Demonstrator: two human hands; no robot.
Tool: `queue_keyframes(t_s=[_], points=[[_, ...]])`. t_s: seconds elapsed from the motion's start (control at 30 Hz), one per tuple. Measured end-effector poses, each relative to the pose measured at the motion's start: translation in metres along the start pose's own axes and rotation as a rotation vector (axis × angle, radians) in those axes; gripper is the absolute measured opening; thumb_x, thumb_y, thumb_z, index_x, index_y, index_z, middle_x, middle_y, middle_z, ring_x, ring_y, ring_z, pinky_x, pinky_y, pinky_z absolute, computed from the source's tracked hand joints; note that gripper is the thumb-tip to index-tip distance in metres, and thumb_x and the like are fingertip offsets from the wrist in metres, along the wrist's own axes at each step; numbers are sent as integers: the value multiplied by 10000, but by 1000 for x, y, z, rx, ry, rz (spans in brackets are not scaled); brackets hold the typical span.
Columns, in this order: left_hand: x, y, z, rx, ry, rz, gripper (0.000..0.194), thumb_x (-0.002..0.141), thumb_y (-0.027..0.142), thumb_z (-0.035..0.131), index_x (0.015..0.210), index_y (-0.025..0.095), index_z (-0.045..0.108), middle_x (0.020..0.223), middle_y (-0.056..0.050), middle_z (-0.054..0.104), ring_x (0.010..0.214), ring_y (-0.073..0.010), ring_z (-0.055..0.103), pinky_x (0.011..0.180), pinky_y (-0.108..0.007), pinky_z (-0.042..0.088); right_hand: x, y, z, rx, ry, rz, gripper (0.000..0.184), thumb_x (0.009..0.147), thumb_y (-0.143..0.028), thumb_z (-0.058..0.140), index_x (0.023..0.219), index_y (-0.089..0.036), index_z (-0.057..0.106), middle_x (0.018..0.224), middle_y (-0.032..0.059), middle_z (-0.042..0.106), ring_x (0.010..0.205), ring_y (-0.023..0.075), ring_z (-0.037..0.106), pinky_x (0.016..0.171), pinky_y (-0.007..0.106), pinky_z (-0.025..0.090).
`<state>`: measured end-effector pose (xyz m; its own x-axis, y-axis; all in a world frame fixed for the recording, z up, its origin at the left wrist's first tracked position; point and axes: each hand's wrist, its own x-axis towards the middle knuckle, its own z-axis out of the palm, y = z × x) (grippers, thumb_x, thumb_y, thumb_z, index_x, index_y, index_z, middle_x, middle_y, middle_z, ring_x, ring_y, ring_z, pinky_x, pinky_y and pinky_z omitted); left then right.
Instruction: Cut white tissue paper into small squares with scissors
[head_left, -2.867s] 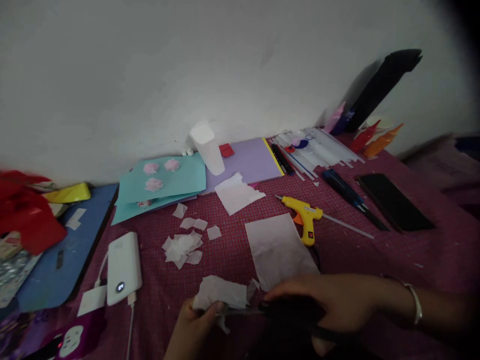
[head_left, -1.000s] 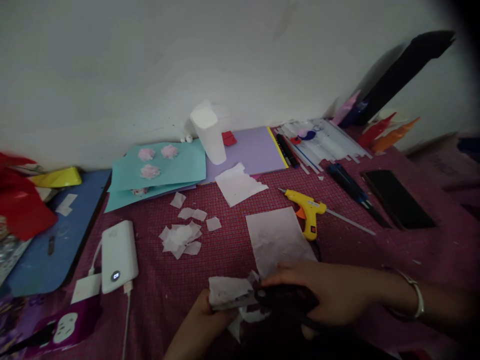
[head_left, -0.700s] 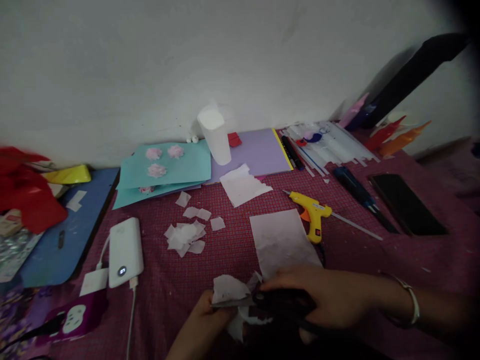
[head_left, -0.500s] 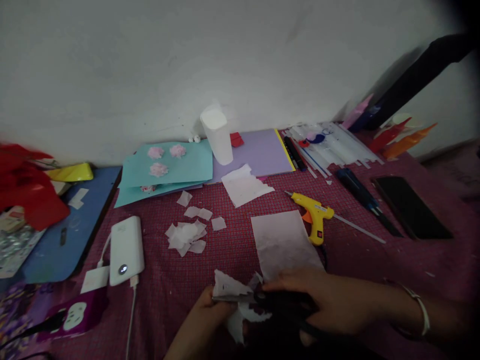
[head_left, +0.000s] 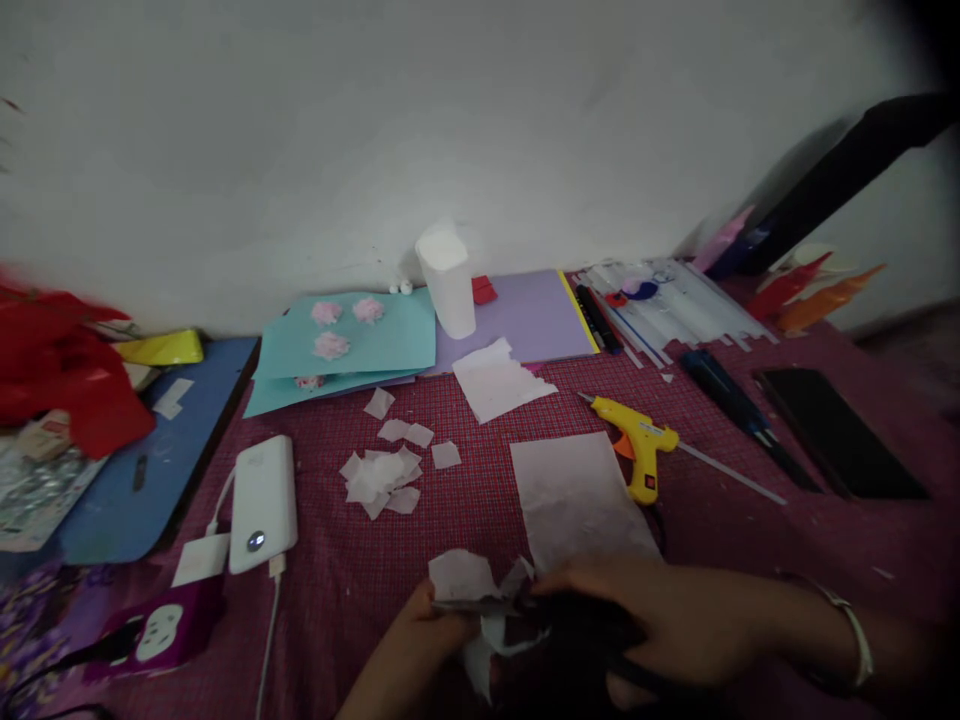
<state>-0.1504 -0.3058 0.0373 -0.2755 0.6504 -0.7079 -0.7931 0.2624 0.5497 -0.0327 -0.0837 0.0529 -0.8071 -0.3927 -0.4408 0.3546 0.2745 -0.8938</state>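
My left hand (head_left: 427, 635) pinches a ragged piece of white tissue paper (head_left: 461, 577) near the bottom middle. Dark-handled scissors (head_left: 585, 620) are gripped in my right hand (head_left: 660, 620), their blades lying across the paper beside my left fingers. A cut strip of the paper curls below the blades. Just beyond my right hand lies a larger white sheet (head_left: 577, 490), partly covered by that hand. A pile of small cut paper squares (head_left: 379, 478) rests to the left, several loose ones around it. Shadow hides part of the handles.
A yellow glue gun (head_left: 637, 445), a dark blue cutter (head_left: 724, 385) and a phone (head_left: 836, 430) lie to the right. A white power bank (head_left: 262, 505) with cables is at left. Behind stand a white cup (head_left: 448, 280) and pink paper flowers (head_left: 331, 346) on teal paper (head_left: 397, 330).
The whole view has shifted slightly, so things appear a little lower and further right. The paper has turned a bit between the blades; both hands keep their hold.
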Motion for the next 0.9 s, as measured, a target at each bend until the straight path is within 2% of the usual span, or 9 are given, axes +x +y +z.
queue_keyframes(t_s=[0.1,0.2,0.27,0.43,0.57,0.7,0.77,0.83,0.9], points=[[-1,-1,-1,36,17,34,206,639,200,694,839,149,709,716,-41,702,708,-192,624,703,-299,452,3,0,1,54,-11,-29,676,684,-343,730,1317,-261,508,1133,59,597,996,238,555,849,340,451],[-3,-5,-7,181,37,30,46,657,193,645,663,153,665,631,-16,659,625,-155,584,658,-271,432,9,3,4,212,-55,-62,568,756,-436,665,1268,-224,543,971,42,598,828,174,561,732,282,467],[-5,-10,-13,302,25,14,120,684,222,624,583,157,622,578,-9,626,579,-141,555,612,-258,413,12,5,6,368,-74,-59,564,796,-515,603,1250,-188,538,867,24,561,690,122,526,630,236,445],[-16,-21,-32,503,50,30,138,694,293,671,741,164,679,665,-13,652,649,-159,566,626,-256,419,10,9,7,579,-16,-29,618,802,-584,578,1224,-138,506,786,5,500,595,83,474,548,206,395],[-29,-7,-48,748,69,226,336,634,252,753,967,230,720,927,-47,704,851,-222,589,763,-280,439,5,13,6,612,-77,-39,574,798,-566,603,1177,-141,531,809,12,514,609,78,489,567,204,397],[-27,25,-56,809,360,538,112,703,298,703,784,222,722,928,-65,679,930,-257,573,843,-317,422,1,14,6,633,-104,-73,628,763,-605,617,1190,-152,534,819,16,530,599,79,493,539,193,377],[-20,38,-51,722,472,611,274,689,260,715,961,240,699,972,-51,660,913,-234,579,854,-320,424,-1,11,5,642,-109,-89,638,760,-609,616,1196,-150,536,835,23,529,618,81,494,543,189,374],[-10,46,-41,583,345,575,573,672,225,727,1222,281,576,1052,-45,636,886,-207,596,842,-326,444,-5,7,5,652,-111,-100,629,767,-599,612,1200,-148,537,850,28,528,638,83,490,557,190,374],[-2,48,-29,446,73,473,627,648,223,752,1243,283,563,1165,-63,600,887,-198,608,797,-316,470,-8,4,5,646,-107,-109,624,767,-597,611,1193,-146,538,862,32,534,649,86,489,575,198,375]])
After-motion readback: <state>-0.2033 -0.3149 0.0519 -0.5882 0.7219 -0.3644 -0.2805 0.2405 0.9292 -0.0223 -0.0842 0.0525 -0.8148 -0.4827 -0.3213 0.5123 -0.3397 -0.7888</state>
